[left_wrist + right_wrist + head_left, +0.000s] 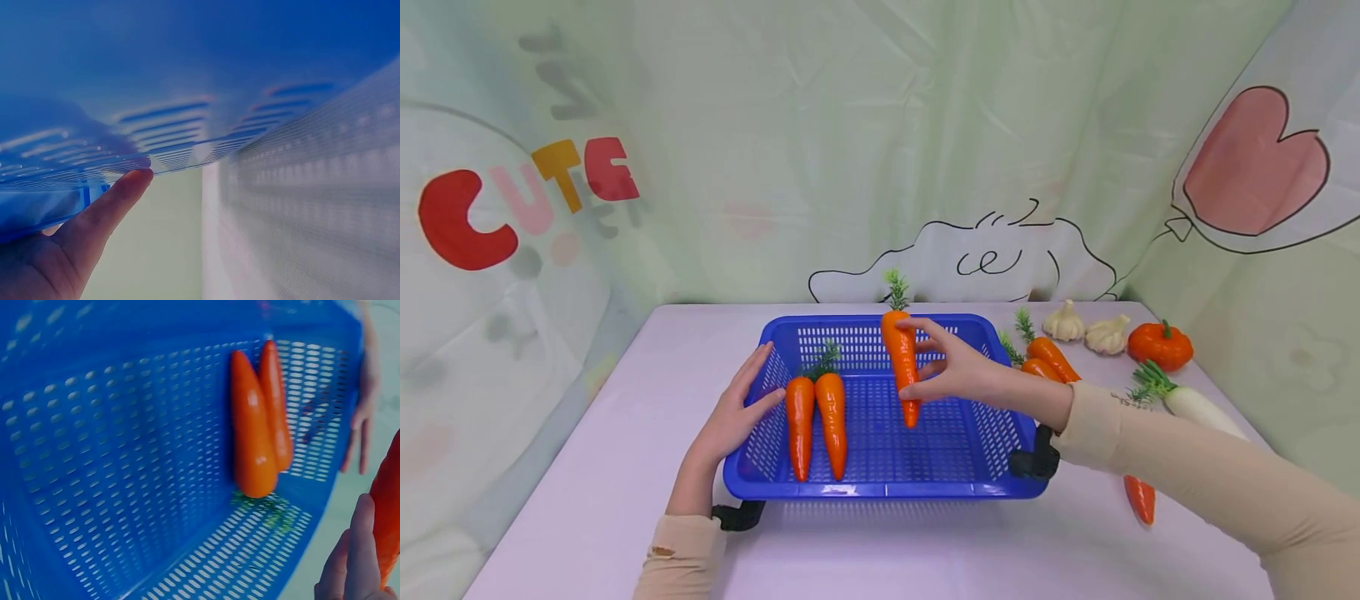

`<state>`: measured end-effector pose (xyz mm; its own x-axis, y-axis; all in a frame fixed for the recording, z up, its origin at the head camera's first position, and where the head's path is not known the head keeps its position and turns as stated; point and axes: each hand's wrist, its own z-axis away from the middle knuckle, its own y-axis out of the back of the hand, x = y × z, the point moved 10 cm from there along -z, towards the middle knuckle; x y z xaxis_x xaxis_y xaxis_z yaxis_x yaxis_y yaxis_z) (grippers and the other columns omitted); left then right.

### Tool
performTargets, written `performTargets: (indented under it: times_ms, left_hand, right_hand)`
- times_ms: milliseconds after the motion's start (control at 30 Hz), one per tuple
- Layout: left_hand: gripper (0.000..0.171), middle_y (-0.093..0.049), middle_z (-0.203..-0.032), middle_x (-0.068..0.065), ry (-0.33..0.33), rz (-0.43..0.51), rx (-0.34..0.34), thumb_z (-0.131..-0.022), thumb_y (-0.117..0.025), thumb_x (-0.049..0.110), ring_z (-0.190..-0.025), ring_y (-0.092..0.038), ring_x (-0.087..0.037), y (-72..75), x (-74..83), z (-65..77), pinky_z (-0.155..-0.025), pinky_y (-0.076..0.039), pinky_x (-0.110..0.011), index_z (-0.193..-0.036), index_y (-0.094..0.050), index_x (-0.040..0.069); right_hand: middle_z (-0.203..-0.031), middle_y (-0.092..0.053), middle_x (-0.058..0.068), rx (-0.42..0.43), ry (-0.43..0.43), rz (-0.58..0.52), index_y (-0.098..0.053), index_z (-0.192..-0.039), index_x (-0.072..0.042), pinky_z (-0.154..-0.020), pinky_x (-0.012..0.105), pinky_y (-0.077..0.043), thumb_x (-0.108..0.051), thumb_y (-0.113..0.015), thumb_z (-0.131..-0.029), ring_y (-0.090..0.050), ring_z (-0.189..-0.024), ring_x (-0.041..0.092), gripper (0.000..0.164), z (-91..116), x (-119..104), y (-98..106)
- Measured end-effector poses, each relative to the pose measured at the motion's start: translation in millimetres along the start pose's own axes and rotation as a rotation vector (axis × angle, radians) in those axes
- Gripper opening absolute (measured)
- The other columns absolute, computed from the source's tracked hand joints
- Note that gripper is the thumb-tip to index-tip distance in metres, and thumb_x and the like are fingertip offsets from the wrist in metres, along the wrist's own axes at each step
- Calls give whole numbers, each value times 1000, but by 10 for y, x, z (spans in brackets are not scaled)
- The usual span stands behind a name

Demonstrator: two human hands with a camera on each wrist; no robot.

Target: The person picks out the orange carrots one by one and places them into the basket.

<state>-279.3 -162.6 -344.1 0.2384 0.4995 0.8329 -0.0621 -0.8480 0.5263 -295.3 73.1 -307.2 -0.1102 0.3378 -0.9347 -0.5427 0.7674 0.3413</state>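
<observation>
My right hand (951, 367) grips an orange carrot (901, 354) with a green leafy top, thumb on one side and fingers on the other, above the blue plastic basket (880, 490). The carrot hangs nearly upright, tip down; the right wrist view shows only part of this carrot (389, 519) at its edge. Two more carrots (831, 425) lie side by side inside, along the basket's left side. My left hand (737, 417) rests at the left rim with fingers extended and thumb spread. A straight finger (119, 197) touches the slotted wall in the left wrist view.
Right of the basket lie more carrots (1052, 358), two garlic bulbs (1106, 335), an orange pumpkin (1161, 346) and a white radish (1204, 408). A red-orange tip (1141, 500) shows below my right sleeve. Behind the white table (602, 500) hangs a printed curtain (760, 150).
</observation>
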Motion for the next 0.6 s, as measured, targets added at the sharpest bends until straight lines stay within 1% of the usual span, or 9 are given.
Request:
performTargets:
  times_ms: [133,200,367,600]
  left_hand:
    - [67,-12,-152,-12,-11,-15,4,-91,-54,24,-137,-11,-36,-22,-209,-70,-99,-18,-65,-147,-18,18]
    - [67,-12,-152,-10,-16,-19,4,-91,-54,26,-137,-11,-35,-23,-257,-87,-99,-19,-65,-148,-17,21]
    - [68,-11,-153,-8,-20,-17,9,-91,-54,27,-137,-11,-34,-14,-283,-98,-99,-19,-65,-147,-17,25]
    - [68,-11,-153,-7,-16,-21,6,-90,-54,30,-138,-11,-33,-14,-270,-94,-100,-18,-65,-147,-17,26]
  right_hand:
    - [-137,-28,27,-25,-5,-5,-25,-142,-16,-71,40,-55,-4,-70,-78,-61,-92,31,79,-126,66,-85]
    - [-136,-28,27,-43,-6,-13,-25,-141,-15,-70,39,-55,-3,-70,-78,-61,-91,31,78,-185,92,-141]
    - [-135,-28,28,-76,-10,-60,-25,-141,-14,-71,42,-54,1,-69,-78,-61,-89,31,78,-318,141,-301]
    - [-134,-27,29,-102,-33,-103,-27,-140,-13,-72,46,-53,5,-69,-76,-62,-86,29,78,-461,283,-483]
